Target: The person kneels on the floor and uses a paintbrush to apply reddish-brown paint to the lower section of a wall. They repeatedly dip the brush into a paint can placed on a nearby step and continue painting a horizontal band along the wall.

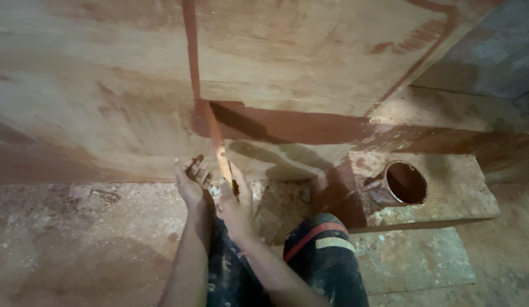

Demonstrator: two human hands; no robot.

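Note:
My right hand (237, 196) grips a long flat brush (219, 145) stained red-brown, its tip against the wooden panel (105, 85) where a red-brown vertical stripe meets a horizontal band. My left hand (191, 181) is next to it, palm up and fingers spread, holding nothing and touching the right hand's side. A round tin of red-brown stain (405, 183) stands on a wooden block (458, 199) to the right.
My knee in dark, paint-spattered trousers with a red and pale stripe (321, 250) is bent below the hands. The floor (77, 239) is rough and dusty. A grey wall surface (492, 51) shows at the upper right.

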